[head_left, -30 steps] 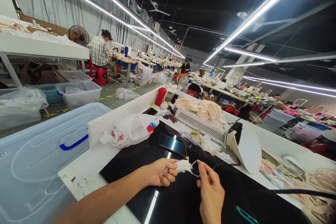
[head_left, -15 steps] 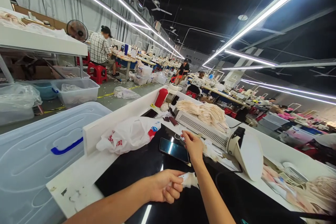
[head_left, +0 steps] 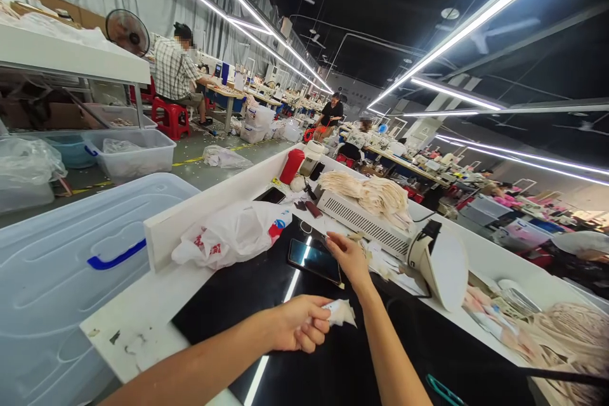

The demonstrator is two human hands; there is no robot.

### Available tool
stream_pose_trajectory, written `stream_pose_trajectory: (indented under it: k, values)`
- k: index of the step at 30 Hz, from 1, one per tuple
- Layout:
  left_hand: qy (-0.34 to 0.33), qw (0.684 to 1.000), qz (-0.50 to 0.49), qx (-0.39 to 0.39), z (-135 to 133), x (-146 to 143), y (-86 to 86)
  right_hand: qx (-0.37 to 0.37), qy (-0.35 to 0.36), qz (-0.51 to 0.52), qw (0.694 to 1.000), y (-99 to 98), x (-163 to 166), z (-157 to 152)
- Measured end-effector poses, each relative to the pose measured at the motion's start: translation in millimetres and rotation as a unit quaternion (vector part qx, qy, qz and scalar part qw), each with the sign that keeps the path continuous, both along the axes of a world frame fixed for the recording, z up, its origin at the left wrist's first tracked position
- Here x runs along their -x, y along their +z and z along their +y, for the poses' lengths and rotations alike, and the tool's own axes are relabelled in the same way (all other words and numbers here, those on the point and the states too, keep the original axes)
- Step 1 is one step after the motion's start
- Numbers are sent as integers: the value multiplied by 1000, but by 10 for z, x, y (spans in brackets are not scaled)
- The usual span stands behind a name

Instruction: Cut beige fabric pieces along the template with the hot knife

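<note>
My left hand [head_left: 304,325] is closed around a small cream cloth piece [head_left: 343,313] with a white, printed part near the fingers. The cloth sticks out to the right, above the glossy black tabletop [head_left: 257,295]. My right hand [head_left: 348,255] is farther forward, its fingers loosely stretched out at the right end of a smartphone [head_left: 314,260]. I see nothing held in it, though its palm side is hidden. Just beyond the phone lies a thin white ring [head_left: 306,227].
A white plastic bag [head_left: 233,235] lies to the left. Cream fabric pieces [head_left: 366,193] are stacked on a vented metal box [head_left: 361,222], beside a white lamp [head_left: 440,266]. Teal snips [head_left: 442,390] lie at the near right. A lidded bin [head_left: 118,216] stands at the left.
My right hand has opened slightly from a pinch, and the thin ring now lies apart from it, farther forward. The left hand keeps the cloth piece. The view has shifted slightly.
</note>
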State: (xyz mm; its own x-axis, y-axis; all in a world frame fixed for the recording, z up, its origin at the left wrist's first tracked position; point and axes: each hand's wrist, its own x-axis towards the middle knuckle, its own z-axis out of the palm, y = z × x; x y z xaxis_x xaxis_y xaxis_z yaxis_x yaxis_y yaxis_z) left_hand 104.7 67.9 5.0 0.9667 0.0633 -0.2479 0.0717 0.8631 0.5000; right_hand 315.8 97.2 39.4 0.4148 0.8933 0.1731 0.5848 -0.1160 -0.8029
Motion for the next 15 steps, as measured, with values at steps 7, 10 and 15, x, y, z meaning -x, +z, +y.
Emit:
stream_pose_trajectory:
  k: [7,10,15]
  values:
    - [-2,1000,6,-22,3,6,29,-32,-18,-1,999,-142,48,-564]
    - [-2,999,11,-35,11,12,47,-44,-23,26,998,-124,215,-759]
    - [15,997,24,-77,-7,31,109,-59,-16,74,995,-89,533,-1078]
